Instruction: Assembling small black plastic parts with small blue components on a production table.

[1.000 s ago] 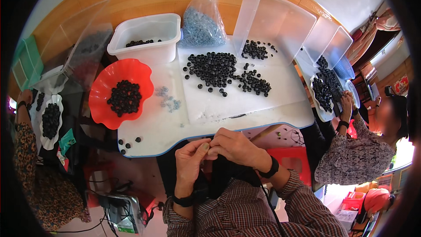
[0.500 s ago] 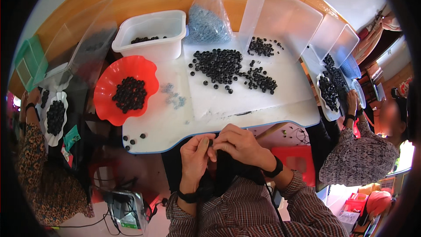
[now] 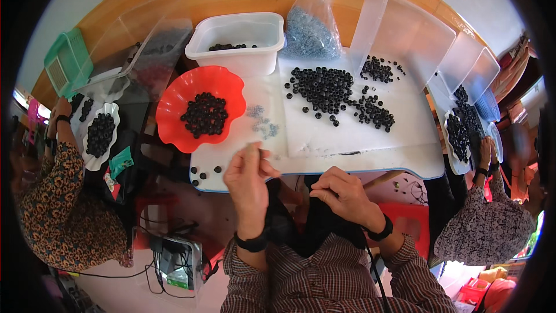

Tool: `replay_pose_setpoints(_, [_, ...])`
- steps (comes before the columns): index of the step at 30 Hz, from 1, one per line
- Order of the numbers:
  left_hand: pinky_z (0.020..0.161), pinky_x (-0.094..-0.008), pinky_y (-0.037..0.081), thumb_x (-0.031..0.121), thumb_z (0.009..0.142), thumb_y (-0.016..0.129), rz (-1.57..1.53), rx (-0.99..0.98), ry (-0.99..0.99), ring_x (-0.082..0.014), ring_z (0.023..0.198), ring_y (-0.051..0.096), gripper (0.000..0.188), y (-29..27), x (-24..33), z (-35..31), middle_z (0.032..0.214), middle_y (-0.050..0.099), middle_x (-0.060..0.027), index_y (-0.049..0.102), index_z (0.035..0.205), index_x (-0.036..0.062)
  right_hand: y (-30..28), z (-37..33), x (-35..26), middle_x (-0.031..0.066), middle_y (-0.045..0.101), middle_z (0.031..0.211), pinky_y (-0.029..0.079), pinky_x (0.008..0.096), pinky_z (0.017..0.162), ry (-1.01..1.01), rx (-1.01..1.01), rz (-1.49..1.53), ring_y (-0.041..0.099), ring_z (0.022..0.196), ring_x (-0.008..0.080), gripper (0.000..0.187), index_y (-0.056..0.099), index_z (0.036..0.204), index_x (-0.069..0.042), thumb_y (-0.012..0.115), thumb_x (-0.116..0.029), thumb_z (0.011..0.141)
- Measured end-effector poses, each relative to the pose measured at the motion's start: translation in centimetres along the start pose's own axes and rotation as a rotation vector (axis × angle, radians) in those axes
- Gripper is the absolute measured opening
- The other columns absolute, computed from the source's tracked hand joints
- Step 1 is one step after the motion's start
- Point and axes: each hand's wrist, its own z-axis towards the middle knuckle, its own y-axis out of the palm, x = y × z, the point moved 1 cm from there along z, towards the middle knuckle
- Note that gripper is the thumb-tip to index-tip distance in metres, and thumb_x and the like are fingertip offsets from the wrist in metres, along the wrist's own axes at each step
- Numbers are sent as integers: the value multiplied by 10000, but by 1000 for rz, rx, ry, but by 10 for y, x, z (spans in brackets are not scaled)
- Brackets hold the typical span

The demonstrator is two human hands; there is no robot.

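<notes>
My left hand (image 3: 249, 188) is raised over the table's front edge, slightly blurred. Its thumb and fingers are pinched together, and a dark bit that looks like a black bead (image 3: 264, 153) shows at the fingertips. Lower and to the right, off the table edge, my right hand (image 3: 344, 196) has its fingers curled into a pinch; whatever they hold is too small to see. Beyond the left hand lie small clear-bluish pieces (image 3: 263, 124) beside a red scalloped bowl (image 3: 169, 119) of black beads (image 3: 205, 115). A large heap of black beads (image 3: 321, 88) rests on white sheeting.
Behind stand a white tub (image 3: 234, 61) and a plastic bag of bluish pieces (image 3: 313, 32). Clear plastic bins (image 3: 405, 37) rise at the back right. Loose beads (image 3: 217, 169) sit near the front left edge. Co-workers (image 3: 75, 197) sit on both sides.
My hands have come apart. The left moved up toward the table with the dark bit, the right moved slightly right and down. The whole view has shifted, placing the table further right.
</notes>
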Motion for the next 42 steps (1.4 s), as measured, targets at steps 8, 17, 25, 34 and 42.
replay_pose_setpoints(8, [738,-333,586,228,976,572,-78,145,164,-167,780,659,284,-22,35,60,841,668,-103,583,1045,-48,6,-4,6,85,570,814,500,333,589,-67,-10,23,605,667,241,105,646,863,-26,718,-77,807])
replay_pose_setpoints(17, [947,-370,528,87,964,549,-108,92,190,-257,1007,643,289,-29,27,67,999,656,-196,512,1147,-134,-13,-3,36,91,574,823,504,356,599,-22,76,-39,605,676,274,87,639,873,-34,693,-82,825])
replay_pose_setpoints(25, [686,-294,557,82,960,556,-146,-6,127,-132,722,616,252,-19,19,53,954,657,-117,558,1175,-51,-38,13,86,116,592,786,476,322,574,163,367,-257,589,630,258,78,665,894,-13,674,-16,816])
replay_pose_setpoints(34, [557,-264,550,98,956,572,31,-84,-185,-113,627,603,218,17,-48,1,895,662,-111,609,1125,-35,-30,29,105,108,579,859,502,394,622,258,363,-361,611,695,302,97,647,918,-52,653,-114,843])
replay_pose_setpoints(42, [566,-246,571,108,954,582,71,-185,-313,-99,645,605,221,36,-73,-24,911,654,-108,610,1116,-40,-19,47,107,98,552,874,497,408,619,342,348,-447,614,697,298,168,660,983,-79,660,-184,852])
